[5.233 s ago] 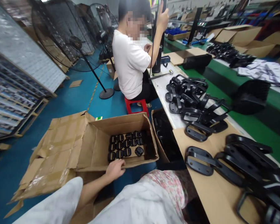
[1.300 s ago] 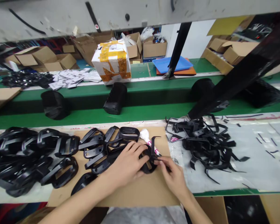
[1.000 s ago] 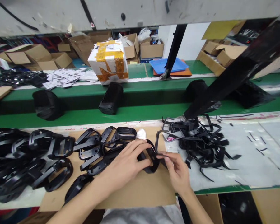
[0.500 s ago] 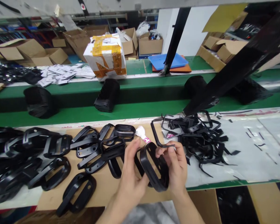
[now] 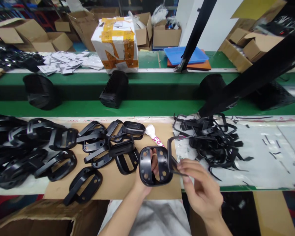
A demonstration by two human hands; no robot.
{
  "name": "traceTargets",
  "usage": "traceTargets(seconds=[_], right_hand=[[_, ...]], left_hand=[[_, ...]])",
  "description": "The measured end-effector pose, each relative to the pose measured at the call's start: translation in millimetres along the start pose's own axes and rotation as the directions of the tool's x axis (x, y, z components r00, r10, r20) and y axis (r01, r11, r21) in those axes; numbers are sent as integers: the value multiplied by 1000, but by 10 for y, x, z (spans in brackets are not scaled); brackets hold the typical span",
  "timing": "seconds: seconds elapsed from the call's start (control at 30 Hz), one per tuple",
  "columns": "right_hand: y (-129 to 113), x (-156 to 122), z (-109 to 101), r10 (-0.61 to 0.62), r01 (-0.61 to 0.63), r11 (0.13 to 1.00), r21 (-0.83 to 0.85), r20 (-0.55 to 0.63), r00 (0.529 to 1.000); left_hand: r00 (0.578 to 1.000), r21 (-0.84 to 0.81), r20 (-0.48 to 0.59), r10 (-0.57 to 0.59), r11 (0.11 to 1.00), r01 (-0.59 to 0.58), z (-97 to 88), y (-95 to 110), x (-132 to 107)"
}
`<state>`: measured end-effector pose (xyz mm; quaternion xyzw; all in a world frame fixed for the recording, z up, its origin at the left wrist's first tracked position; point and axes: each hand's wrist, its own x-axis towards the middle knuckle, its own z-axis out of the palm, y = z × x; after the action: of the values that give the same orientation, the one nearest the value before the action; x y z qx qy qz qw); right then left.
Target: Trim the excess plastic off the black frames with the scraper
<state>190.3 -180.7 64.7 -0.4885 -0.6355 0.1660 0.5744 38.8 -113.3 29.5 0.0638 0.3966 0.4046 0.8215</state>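
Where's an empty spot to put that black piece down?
Bare brown cardboard sheet shows between the left hand and a loose black plastic loop. The pale tabletop right of the tangled black strips is mostly bare. The far-left heap of black loops is crowded.

The left hand (image 5: 140,184) is lifted on a forearm rising from below, its fingers (image 5: 154,160) curled shut in a grip. The right hand (image 5: 203,191) sits just right of those fingers, back upward, fingertips (image 5: 183,167) pinched together and pointing left, with the wrist angled inward.
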Motion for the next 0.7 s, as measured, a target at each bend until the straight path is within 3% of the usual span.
traceTargets(seconds=[0.07,0.17,0.27,0.33,0.7], right_hand=[[-32,-89,-71,-67,78,995,-64,158,985],[-24,-209,-69,-92,128,984,-121,267,959],[8,-250,-10,-72,121,981,-150,298,952],[18,-234,34,-60,115,981,-155,321,945],[-19,-174,108,-5,74,982,-171,369,929]], left_hand=[[999,-18,44,16,1000,-15,0,6,24],[999,-19,-49,2,1000,-3,-75,-20,57],[982,-26,-185,27,999,-33,-200,-68,81],[975,-15,-219,35,999,-40,-265,-91,87],[976,57,-206,68,997,-57,-261,-52,36]])
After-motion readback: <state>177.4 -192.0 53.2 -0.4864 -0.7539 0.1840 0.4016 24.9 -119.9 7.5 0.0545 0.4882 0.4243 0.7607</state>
